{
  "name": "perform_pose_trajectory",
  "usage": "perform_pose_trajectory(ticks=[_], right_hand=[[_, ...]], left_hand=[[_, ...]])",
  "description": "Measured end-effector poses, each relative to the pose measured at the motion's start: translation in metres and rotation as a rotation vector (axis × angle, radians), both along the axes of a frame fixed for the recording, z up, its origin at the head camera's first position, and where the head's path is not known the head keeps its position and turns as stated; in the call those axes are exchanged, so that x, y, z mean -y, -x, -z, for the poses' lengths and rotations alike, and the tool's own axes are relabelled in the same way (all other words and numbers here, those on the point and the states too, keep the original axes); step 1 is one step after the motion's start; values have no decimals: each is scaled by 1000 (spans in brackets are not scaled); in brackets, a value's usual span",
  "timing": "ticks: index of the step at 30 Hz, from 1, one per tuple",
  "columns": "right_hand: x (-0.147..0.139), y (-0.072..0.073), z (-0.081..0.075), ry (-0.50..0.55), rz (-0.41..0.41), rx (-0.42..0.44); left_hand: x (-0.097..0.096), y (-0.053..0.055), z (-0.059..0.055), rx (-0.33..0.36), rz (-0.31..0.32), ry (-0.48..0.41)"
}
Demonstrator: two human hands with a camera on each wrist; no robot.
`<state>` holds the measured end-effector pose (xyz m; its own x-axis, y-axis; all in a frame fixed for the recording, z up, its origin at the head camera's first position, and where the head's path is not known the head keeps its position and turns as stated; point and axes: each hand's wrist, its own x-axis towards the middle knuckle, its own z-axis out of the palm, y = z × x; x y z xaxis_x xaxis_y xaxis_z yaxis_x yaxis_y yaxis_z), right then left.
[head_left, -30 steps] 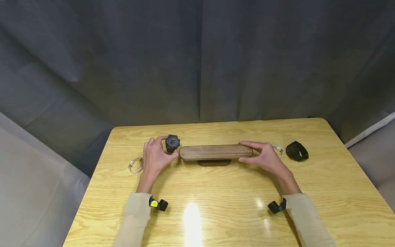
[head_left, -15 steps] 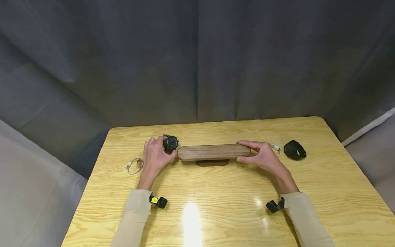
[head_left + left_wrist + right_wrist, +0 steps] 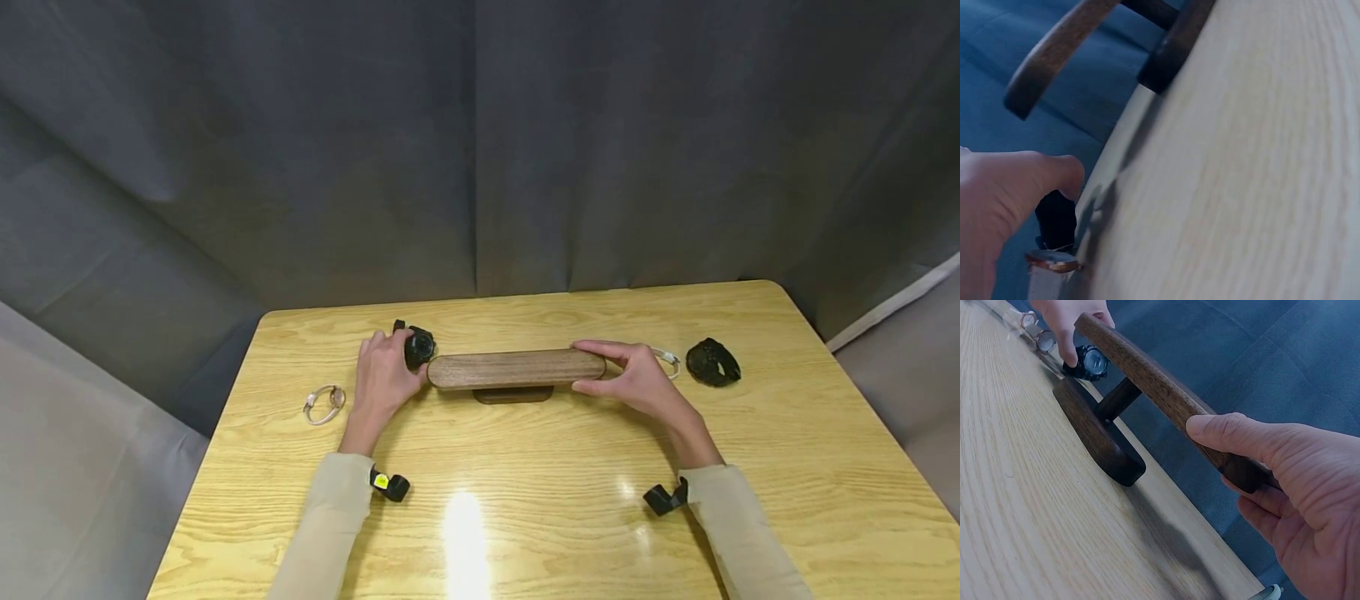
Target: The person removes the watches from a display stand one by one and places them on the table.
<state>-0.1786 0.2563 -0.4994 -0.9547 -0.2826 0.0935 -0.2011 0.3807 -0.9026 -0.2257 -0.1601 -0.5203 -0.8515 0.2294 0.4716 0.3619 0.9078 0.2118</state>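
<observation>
A dark wooden watch stand [image 3: 516,369], a long rounded bar on a post and base, stands at the table's middle. My right hand [image 3: 643,382] pinches the bar's right end, thumb on the near side and fingers on the far side. Beyond the stand's left end, my left hand [image 3: 384,375] grips a black digital watch [image 3: 420,347]. The right wrist view shows this watch's round face [image 3: 1094,361] beside the thumb. In the left wrist view, only a dark part [image 3: 1055,220] appears under the thumb. Fingers hide some of the strap.
Left of my left hand lies a light-strapped watch [image 3: 324,404]. A pale-banded item [image 3: 666,362] sits partly hidden behind my right hand. Farther right is another black watch [image 3: 712,362]. Grey curtains [image 3: 480,150] hang behind the wooden table [image 3: 547,500].
The black watch has turned in my left hand, and a strap end now shows above the fingers. My right hand keeps its hold on the stand. The head view has shifted slightly.
</observation>
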Motion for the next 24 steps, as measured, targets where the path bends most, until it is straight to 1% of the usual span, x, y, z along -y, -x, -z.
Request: perform_pose_trajectory(ticks=[6, 9, 16, 24], right_hand=[[2, 1, 4, 2, -11, -1], [2, 2, 5, 6, -14, -5], [3, 4, 5, 1, -15, -7], [4, 5, 9, 8, -23, -8]], left_hand=[[-4, 3, 4, -27, 38, 125], [-6, 4, 4, -24, 42, 157], [-7, 6, 3, -3, 27, 174], [-4, 5, 2, 87, 15, 166]])
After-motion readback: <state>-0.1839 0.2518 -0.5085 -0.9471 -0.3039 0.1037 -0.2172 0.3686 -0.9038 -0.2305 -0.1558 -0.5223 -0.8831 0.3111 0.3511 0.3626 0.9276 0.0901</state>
